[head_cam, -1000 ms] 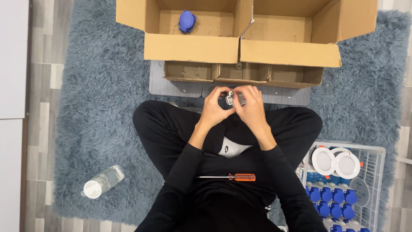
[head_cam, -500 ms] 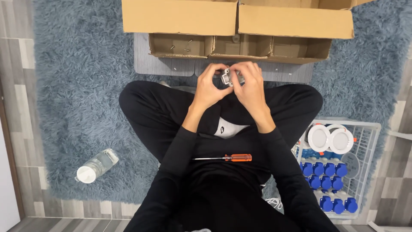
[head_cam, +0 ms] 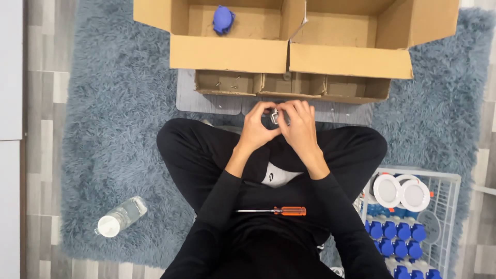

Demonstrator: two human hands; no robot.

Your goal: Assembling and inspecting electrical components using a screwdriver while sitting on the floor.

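Metal part (head_cam: pixel 274 117) between both hands

Shaggy blue-grey rug (head_cam: pixel 113 119), matt cardboard boxes (head_cam: pixel 227 51), glossy plastic-handled screwdriver (head_cam: pixel 279 211).

One view only: the head camera looked almost straight down from above the seated person, facing forward over the lap. The cardboard boxes (head_cam: pixel 289 57) sat at the far edge, the wire basket (head_cam: pixel 454 181) near right, everything at arm's reach.
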